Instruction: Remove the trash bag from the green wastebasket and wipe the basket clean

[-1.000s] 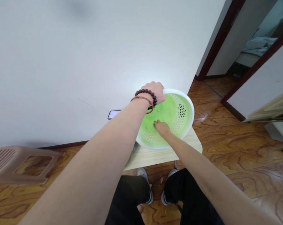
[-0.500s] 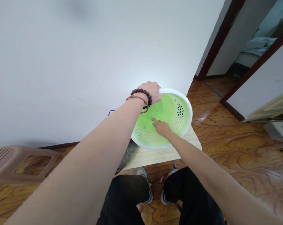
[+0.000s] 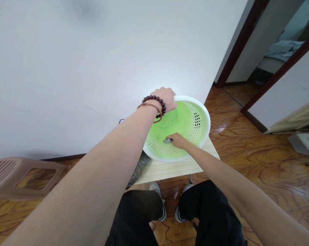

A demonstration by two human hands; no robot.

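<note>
Right hand point(image 3: 177, 140) has shifted nearer the body since half a second ago in the head view, its fingertips pinching a small grey object point(image 3: 166, 140) inside the green-and-white basket point(image 3: 207, 123); the left hand point(image 3: 164, 98) clenches the basket's rim, and the basket rests on the pale table point(image 3: 167, 171)

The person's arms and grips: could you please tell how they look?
No sleeves show on the left arm or right arm, and no gloves on the left grip or right grip. A bracelet of round, dark brown beads and a thin brown cord bracelet circle the left wrist.
</note>
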